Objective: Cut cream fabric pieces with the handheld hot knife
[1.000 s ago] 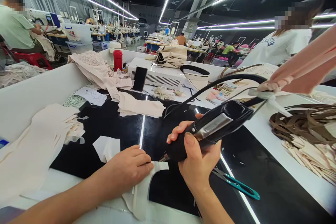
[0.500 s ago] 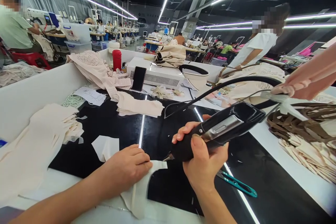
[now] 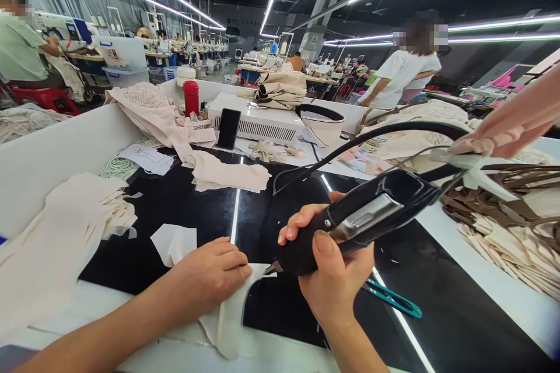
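My right hand (image 3: 333, 277) is wrapped round a black corded hand tool (image 3: 363, 217) with a silver plate, its tip down at the edge of a curved cream fabric piece (image 3: 231, 312) on the black table top (image 3: 280, 210). My left hand (image 3: 210, 277) lies on that fabric piece, fingers curled and pressing it flat just left of the tool's tip. The tool's black cable (image 3: 385, 131) arcs up and right.
Teal thread snips (image 3: 391, 298) lie right of my right hand. Cream fabric stacks (image 3: 48, 245) sit left, brown straps (image 3: 503, 198) right. A phone (image 3: 228, 128), a red bottle (image 3: 191, 98) and a white box (image 3: 262, 119) stand behind. A person in white (image 3: 405, 73) stands at the back right.
My hands and the tool have barely shifted on the fabric piece. The person in white at the back right has moved left and farther away.
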Demonstrator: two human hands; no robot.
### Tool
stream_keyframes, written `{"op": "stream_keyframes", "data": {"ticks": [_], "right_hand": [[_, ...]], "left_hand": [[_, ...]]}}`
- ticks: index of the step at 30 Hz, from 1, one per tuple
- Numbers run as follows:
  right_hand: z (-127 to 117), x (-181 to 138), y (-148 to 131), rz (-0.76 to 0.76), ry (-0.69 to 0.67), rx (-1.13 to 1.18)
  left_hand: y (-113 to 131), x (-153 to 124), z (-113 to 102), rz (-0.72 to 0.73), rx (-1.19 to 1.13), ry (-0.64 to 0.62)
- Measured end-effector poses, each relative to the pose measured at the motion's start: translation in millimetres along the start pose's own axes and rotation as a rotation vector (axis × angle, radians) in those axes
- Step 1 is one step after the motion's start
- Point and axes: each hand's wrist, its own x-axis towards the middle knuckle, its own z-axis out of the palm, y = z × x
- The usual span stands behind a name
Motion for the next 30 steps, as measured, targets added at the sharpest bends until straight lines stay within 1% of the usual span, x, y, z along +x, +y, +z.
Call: {"op": "stream_keyframes", "data": {"ticks": [9,16,24,27,30], "right_hand": [[0,-2,0,-0.001,-0.024,-0.031],[-7,1,-3,-0.025,0.034,-0.018],[-7,-1,-2,-0.025,0.006,-0.038],[-6,-3,-3,-0.031,0.002,-0.040],[-6,-6,-5,-0.031,0.026,-0.067]], "left_hand": [[-1,0,-3,0.003,-0.003,-0.011],[1,2,-6,0.013,0.006,0.009],[1,2,-8,0.002,-0.009,0.012],[4,0,-8,-0.018,0.056,0.030],[12,-2,-11,-0.069,0.173,0.002]]}}
